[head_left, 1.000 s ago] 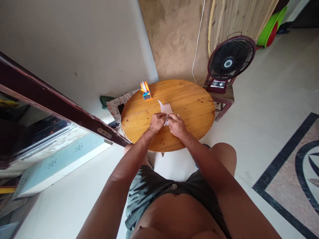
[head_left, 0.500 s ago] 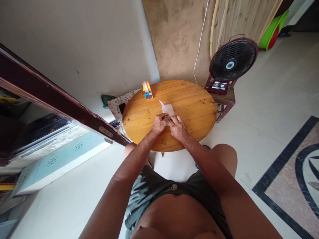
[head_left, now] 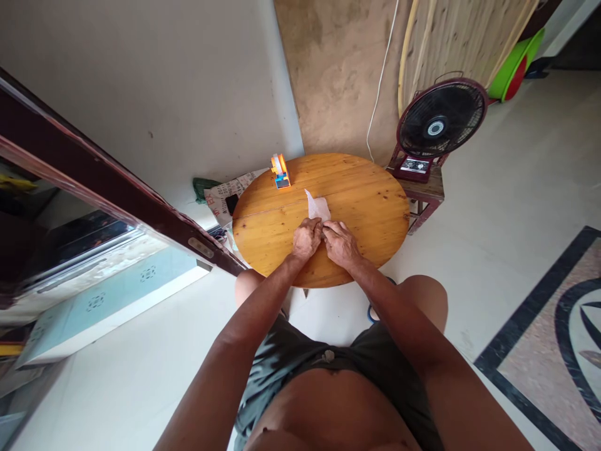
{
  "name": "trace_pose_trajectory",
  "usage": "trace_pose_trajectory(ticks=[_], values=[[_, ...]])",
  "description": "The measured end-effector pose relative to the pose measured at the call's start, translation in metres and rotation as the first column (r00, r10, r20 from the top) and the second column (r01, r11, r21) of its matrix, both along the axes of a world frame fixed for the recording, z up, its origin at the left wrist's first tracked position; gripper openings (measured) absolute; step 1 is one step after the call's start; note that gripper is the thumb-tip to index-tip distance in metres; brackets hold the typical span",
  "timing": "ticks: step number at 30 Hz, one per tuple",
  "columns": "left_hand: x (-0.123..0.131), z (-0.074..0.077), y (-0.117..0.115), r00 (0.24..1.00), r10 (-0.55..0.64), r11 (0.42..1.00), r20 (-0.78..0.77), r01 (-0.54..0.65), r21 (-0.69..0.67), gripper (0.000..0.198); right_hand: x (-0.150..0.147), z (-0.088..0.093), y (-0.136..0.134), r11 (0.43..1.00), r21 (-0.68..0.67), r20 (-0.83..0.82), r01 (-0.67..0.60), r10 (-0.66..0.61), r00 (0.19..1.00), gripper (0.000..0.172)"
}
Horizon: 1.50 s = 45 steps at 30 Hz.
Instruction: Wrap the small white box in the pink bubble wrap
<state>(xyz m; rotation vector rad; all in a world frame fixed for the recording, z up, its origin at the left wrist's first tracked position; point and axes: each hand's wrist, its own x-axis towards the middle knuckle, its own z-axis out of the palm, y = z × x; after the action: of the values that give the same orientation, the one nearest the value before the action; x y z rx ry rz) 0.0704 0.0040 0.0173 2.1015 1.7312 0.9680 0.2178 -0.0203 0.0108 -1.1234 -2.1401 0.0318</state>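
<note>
A thin whitish sheet (head_left: pixel 319 208), tissue or thin plastic, lies on the round wooden table (head_left: pixel 366 188), with a narrow corner pointing away from me. At its near end my left hand (head_left: pixel 308 238) is closed, thumb and fingers pinched together. Close beside it, my right hand (head_left: pixel 342 242) has its fingers curled at the same spot, and the two hands nearly touch. The sheet's near edge is hidden under the fingers. Beyond the hands, toward the table's far left, stands an orange and blue tape dispenser (head_left: pixel 281 171).
A black fan (head_left: pixel 439 122) with a dark red base stands on a wooden stool (head_left: pixel 432 188) right of the table. Printed cardboard (head_left: pixel 220 199) with a dark phone-like object (head_left: pixel 231 203) is at the left. A dark door frame (head_left: pixel 141 197) runs along my left.
Both hands have drawn closer together over the sheet's near end, covering the part that showed between them. The whole view has shifted slightly.
</note>
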Motion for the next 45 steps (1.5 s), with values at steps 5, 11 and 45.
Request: trace_pose_trajectory(ticks=[5, 11, 45], values=[[0.004, -0.002, -0.010, 0.995, 0.022, 1.000, -0.101, -0.020, 0.013, 0.038, 0.012, 0.000, 0.013, 0.993, -0.105, -0.191, -0.055, 0.034, 0.981, 0.034], [0.007, -0.005, -0.016, 0.995, 0.027, 0.999, -0.100, -0.022, 0.045, 0.033, 0.021, 0.012, 0.056, 0.930, -0.364, -0.232, 0.045, -0.137, 0.963, 0.027], [0.006, -0.022, 0.000, 0.991, -0.131, 0.977, -0.027, 0.133, 0.166, 0.039, -0.007, 0.014, 0.124, 0.651, -0.757, -0.361, -0.051, -0.352, 0.864, 0.033]])
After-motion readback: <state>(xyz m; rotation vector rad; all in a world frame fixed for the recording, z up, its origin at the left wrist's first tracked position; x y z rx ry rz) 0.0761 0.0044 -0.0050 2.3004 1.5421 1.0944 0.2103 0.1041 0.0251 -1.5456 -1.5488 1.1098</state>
